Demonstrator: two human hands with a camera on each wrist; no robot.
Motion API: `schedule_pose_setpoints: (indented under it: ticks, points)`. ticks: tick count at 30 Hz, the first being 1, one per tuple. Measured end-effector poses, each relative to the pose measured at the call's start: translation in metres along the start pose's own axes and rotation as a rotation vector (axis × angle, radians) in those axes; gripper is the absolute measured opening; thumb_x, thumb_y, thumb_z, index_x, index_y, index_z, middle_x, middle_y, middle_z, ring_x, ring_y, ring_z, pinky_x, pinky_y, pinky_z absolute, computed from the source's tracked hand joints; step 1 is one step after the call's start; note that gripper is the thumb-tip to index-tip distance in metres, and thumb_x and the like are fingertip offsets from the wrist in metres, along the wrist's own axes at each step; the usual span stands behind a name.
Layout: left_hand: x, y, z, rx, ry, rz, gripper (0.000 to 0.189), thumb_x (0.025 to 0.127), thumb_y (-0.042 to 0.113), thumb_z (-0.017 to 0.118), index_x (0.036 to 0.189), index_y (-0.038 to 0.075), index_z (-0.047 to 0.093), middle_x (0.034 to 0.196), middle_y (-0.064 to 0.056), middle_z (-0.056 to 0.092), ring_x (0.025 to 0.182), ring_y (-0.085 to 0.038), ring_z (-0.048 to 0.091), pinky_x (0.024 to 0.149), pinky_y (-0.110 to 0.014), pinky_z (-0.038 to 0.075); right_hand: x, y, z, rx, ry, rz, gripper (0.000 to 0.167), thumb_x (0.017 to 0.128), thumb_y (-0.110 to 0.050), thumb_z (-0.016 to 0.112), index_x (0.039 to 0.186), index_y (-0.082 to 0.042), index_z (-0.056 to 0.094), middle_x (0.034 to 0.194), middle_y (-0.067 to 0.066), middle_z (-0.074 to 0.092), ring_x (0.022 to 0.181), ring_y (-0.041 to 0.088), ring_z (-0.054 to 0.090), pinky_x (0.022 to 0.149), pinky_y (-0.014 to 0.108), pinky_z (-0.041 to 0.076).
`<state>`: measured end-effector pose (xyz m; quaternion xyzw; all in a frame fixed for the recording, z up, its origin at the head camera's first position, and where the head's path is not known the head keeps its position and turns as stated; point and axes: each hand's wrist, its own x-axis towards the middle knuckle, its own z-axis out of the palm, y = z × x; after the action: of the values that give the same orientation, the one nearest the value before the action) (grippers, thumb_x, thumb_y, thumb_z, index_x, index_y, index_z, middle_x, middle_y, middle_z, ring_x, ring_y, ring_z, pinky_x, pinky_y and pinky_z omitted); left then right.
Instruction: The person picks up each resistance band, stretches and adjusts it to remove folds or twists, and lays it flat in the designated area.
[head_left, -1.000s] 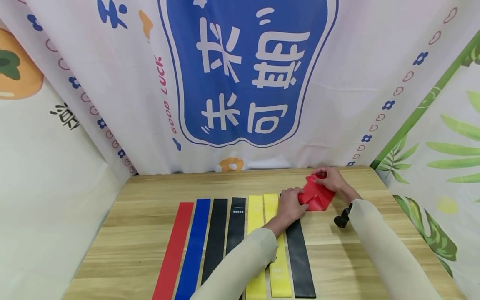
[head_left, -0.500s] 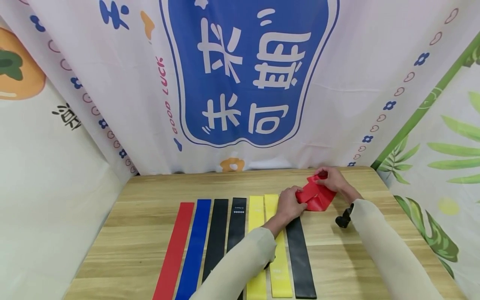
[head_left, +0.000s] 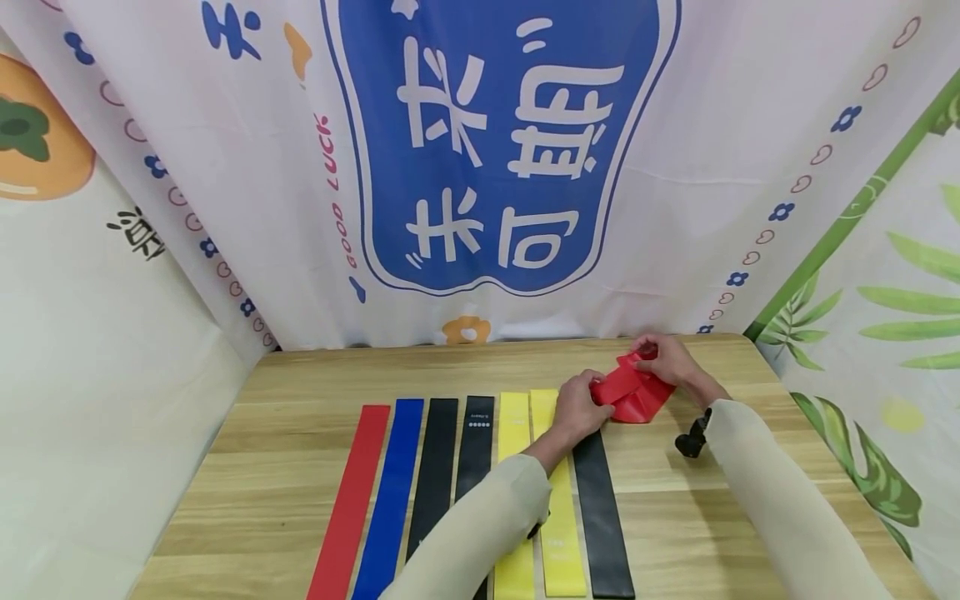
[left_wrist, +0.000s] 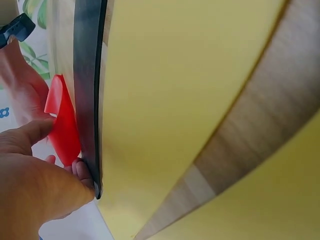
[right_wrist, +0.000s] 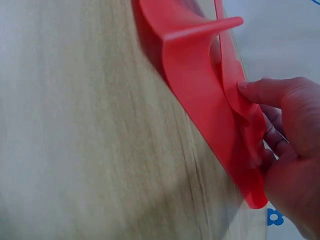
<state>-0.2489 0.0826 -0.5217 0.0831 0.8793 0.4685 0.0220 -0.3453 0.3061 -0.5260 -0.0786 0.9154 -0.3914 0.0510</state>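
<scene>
A crumpled red resistance band (head_left: 636, 403) lies near the table's back right, between both hands. Its left end is pinched by my left hand (head_left: 579, 410), whose thumb and fingers close on the red edge in the left wrist view. My right hand (head_left: 670, 360) holds the far right part; in the right wrist view its thumb presses the folded red layers (right_wrist: 200, 75) against the fingers. Beneath the left hand, a flat black band (head_left: 602, 508) runs toward the front, its far end partly hidden. Beside it lie two yellow bands (head_left: 513, 421), partly covered by the left sleeve.
Farther left, two black bands (head_left: 435, 450), a blue band (head_left: 397, 475) and another red band (head_left: 356, 483) lie flat in a row. A printed curtain (head_left: 300, 317) hangs behind the wooden table (head_left: 232, 467). Bare wood shows to the right.
My left hand has shifted slightly, and a folded flap of the red band beside it shows a little more. The right hand keeps its hold; the flat bands stay put.
</scene>
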Motion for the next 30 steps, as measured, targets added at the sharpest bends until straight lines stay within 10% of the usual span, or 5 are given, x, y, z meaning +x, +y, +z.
schedule_pose_setpoints:
  ticks: [18, 30]
  points:
    - [0.003, -0.003, -0.01, -0.236, -0.015, 0.026, 0.05, 0.09, -0.004, 0.075, 0.138, 0.004, 0.062, 0.131, -0.012, 0.069, 0.114, -0.025, 0.068, 0.089, -0.03, 0.061, -0.008, -0.004, -0.021, -0.041, -0.07, -0.091, 0.013, 0.097, -0.003, 0.075, 0.109, -0.001, 0.078, 0.108, 0.017, 0.074, 0.098, 0.029, 0.063, 0.087, 0.034, 0.051]
    - [0.005, -0.004, -0.013, -0.421, -0.018, -0.011, 0.054, 0.091, 0.004, 0.075, 0.143, 0.008, 0.061, 0.131, -0.008, 0.069, 0.114, -0.023, 0.069, 0.097, -0.034, 0.059, -0.02, -0.01, -0.045, 0.142, -0.039, 0.024, 0.027, 0.1, -0.016, 0.075, 0.122, 0.0, 0.073, 0.117, 0.012, 0.073, 0.101, 0.023, 0.06, 0.081, 0.023, 0.053]
